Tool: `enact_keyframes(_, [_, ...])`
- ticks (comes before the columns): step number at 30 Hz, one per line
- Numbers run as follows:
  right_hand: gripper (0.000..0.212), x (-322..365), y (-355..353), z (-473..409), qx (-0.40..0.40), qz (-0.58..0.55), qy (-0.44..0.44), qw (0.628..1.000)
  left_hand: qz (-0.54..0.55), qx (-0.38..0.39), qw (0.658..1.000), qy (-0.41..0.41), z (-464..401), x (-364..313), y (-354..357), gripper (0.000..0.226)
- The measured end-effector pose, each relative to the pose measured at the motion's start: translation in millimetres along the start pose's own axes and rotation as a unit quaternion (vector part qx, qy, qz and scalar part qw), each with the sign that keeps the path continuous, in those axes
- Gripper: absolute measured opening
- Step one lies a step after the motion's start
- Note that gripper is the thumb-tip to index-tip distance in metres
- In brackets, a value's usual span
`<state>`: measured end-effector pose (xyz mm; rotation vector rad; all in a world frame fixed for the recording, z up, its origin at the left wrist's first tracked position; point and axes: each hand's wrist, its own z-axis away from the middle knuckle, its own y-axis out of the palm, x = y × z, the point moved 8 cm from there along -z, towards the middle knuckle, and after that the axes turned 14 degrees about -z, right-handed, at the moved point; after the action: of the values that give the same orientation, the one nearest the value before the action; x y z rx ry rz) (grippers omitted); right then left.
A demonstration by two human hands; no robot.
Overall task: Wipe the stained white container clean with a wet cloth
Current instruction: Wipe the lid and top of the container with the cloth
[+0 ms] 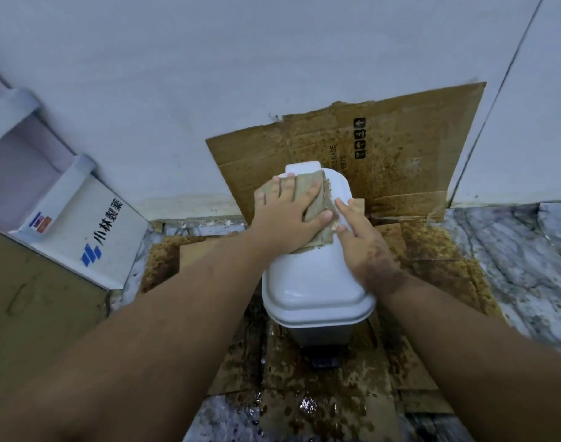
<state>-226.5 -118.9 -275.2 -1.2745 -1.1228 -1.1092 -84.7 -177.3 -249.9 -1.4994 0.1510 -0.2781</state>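
Observation:
A white container [311,282], a small pedal bin with a domed white lid and grey body, stands on wet cardboard in the middle of the view. A brownish cloth [314,193] lies spread over the far half of the lid. My left hand [285,215] presses flat on the cloth, fingers spread. To its right, my right hand [362,240] rests on the lid's right edge, fingertips touching the cloth's corner. Brown stains cover the back of that hand and its wrist. The lid's near half looks clean.
Stained, soaked cardboard [400,154] leans on the white wall behind the bin and covers the marble floor [527,266] under it. A white box with blue print [91,237] sits at left, beside a brown carton [33,298]. Brown puddles lie near the front.

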Motion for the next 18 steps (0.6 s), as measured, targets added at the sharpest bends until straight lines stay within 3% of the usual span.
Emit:
enact_keyframes(3, [0.048,-0.9,-0.8,-1.2,-0.006,-0.004,-0.003,1.000,0.102,-0.033,0.994,-0.038,38.9,3.1,0.7,0.070])
enact_keyframes(9, [0.043,8.7,-3.2,1.3,-0.029,-0.030,0.041,0.998,0.133,-0.034,0.986,-0.096,71.2,1.4,24.5,0.082])
enact_keyframes(11, [0.047,24.4,-4.1,-11.8,-0.042,0.032,0.035,0.998,0.134,-0.041,0.986,-0.086,67.2,2.5,22.0,0.083])
enact_keyframes(13, [0.051,43.7,15.2,-38.1,0.012,0.127,-0.013,0.992,0.139,-0.052,0.986,-0.078,65.6,2.6,22.8,0.086])
enact_keyframes(16, [0.052,33.9,60.3,-77.8,0.144,0.351,-0.023,0.925,0.136,-0.063,0.985,-0.085,65.7,5.3,24.9,0.100])
enact_keyframes(18, [0.053,28.2,69.3,-99.7,0.167,0.434,-0.044,0.884,0.114,-0.058,0.987,-0.098,66.0,6.6,25.3,0.111])
